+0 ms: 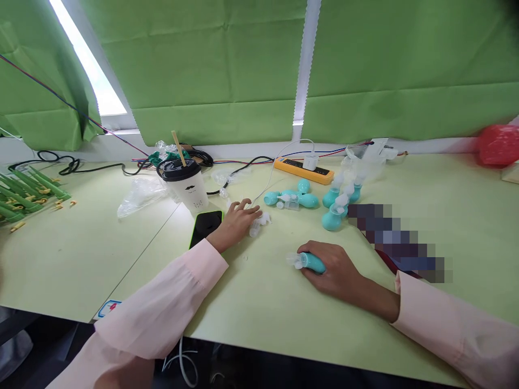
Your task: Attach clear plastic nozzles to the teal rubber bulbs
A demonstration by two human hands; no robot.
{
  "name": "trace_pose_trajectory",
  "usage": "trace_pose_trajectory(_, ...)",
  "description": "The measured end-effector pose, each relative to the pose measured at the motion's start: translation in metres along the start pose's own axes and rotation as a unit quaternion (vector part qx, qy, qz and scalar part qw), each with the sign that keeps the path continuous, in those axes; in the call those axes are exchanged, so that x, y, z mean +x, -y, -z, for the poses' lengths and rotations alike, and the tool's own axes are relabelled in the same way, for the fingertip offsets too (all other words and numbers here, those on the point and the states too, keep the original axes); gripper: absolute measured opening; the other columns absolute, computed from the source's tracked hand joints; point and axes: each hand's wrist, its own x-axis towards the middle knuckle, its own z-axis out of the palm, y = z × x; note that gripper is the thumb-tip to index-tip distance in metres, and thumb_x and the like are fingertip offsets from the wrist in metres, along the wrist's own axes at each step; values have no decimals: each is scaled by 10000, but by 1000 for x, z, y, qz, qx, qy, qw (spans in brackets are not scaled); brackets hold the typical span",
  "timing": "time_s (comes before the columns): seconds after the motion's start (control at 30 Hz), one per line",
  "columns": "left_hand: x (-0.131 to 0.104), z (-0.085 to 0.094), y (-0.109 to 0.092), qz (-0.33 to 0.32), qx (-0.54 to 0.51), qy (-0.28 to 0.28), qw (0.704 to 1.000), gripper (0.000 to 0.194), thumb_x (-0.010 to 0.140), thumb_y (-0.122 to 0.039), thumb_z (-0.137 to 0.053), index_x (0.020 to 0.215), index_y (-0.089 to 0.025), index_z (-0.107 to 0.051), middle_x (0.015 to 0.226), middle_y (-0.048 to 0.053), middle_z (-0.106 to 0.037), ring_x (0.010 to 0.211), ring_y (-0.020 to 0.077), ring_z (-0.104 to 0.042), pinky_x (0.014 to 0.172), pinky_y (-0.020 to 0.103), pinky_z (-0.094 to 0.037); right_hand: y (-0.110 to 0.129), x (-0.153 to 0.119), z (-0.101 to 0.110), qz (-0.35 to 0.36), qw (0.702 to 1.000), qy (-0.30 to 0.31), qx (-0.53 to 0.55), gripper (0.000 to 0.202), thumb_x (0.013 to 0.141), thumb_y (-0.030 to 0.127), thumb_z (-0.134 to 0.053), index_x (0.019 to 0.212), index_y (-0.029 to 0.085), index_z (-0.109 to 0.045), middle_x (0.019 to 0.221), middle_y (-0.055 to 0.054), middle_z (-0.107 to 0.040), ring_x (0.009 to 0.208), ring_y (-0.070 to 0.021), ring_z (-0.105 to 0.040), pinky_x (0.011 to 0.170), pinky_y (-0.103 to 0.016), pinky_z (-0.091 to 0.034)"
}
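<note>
My right hand (334,266) is wrapped round a teal squeeze bulb (313,263) low over the table, its clear plastic nozzle (297,260) pointing left. My left hand (238,221) reaches out with its fingers apart, palm down, beside small clear plastic pieces (259,223). Its fingertips are next to those pieces; whether they touch them is hard to see. Farther back lies a group of teal bulbs (308,200) around a clear piece. To the right, several more teal bulbs with clear nozzles (332,219) stand close together.
A black phone (206,227) lies beside my left wrist, with a lidded white cup (188,189) behind it. An orange power strip (304,170) with cables sits at the back. Green parts (24,197) are at far left; a pixelated object (395,243) lies right.
</note>
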Motion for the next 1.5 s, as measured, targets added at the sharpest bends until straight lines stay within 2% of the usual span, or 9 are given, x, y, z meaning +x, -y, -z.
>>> trace_pose_trajectory(0.2, 4, 4, 3, 39, -17, -42, 998, 179, 722, -74, -475, 809, -155, -609, 793, 71, -623, 886, 237, -457, 657, 328, -402, 4, 0, 2, -18, 1000, -6, 14, 105, 703, 214, -478, 799, 181, -505, 688, -30, -604, 599, -150, -553, 562, -253, -399)
trace_pose_trajectory(0.33, 1, 16, -8, 105, -76, -176, 976, 149, 742, -173, -487, 829, -129, -599, 883, 107, -570, 861, 219, -465, 673, 347, -429, 9, 1, 6, -49, 998, -2, 31, 168, 713, 282, -496, 853, 191, -482, 751, -29, -599, 669, -164, -562, 611, -272, -414)
trace_pose_trajectory(0.4, -1, 25, -21, 133, -214, -245, 936, 126, 713, -219, -534, 782, -135, -598, 773, 66, -569, 726, 160, -505, 639, 309, -457, 11, 1, 8, -53, 998, 13, 37, 157, 740, 300, -472, 858, 196, -470, 746, -26, -589, 660, -162, -551, 614, -279, -413)
trace_pose_trajectory(0.43, -3, 29, -29, 146, -304, -238, 911, 122, 687, -234, -564, 748, -131, -595, 715, 46, -570, 634, 129, -509, 591, 280, -469, 11, 1, 9, -54, 997, 19, 41, 147, 759, 303, -454, 860, 197, -467, 739, -24, -584, 646, -157, -544, 610, -280, -412)
trace_pose_trajectory(0.53, -7, 39, -52, 171, -570, -122, 794, 143, 642, -238, -617, 699, -110, -592, 686, 42, -604, 599, 117, -551, 570, 252, -497, 10, 1, 9, -59, 996, 18, 57, 144, 795, 299, -425, 892, 202, -468, 750, -22, -581, 643, -148, -538, 610, -272, -408)
trace_pose_trajectory(0.6, -8, 42, -60, 182, -663, -67, 723, 155, 614, -224, -645, 706, -103, -610, 733, 61, -634, 661, 138, -585, 621, 267, -510, 9, 0, 8, -57, 996, 3, 66, 159, 799, 298, -431, 920, 205, -474, 762, -22, -584, 657, -145, -543, 608, -263, -408)
trace_pose_trajectory(0.7, -8, 41, -60, 205, -710, -35, 673, 204, 573, -192, -677, 755, -109, -637, 801, 75, -653, 741, 163, -603, 684, 289, -514, 7, -1, 6, -45, 997, -18, 60, 197, 806, 303, -422, 966, 206, -483, 745, -26, -588, 649, -146, -549, 590, -259, -407)
trace_pose_trajectory(1.0, -7, 36, -50, 147, -709, 14, 690, 151, 603, -167, -659, 745, -115, -657, 785, 64, -647, 729, 149, -588, 661, 259, -505, 5, -4, 3, -37, 998, -42, 37, 209, 796, 296, -449, 954, 181, -522, 711, -27, -594, 616, -138, -548, 559, -252, -412)
trace_pose_trajectory(1.5, -8, 34, -52, 214, -740, 73, 634, 199, 571, -187, -685, 742, -90, -657, 620, 34, -658, 575, 117, -609, 630, 232, -513, 5, -5, 1, 66, 987, -101, -103, 228, 781, 261, -493, 964, 135, -547, 664, -29, -601, 552, -116, -537, 493, -222, -368)
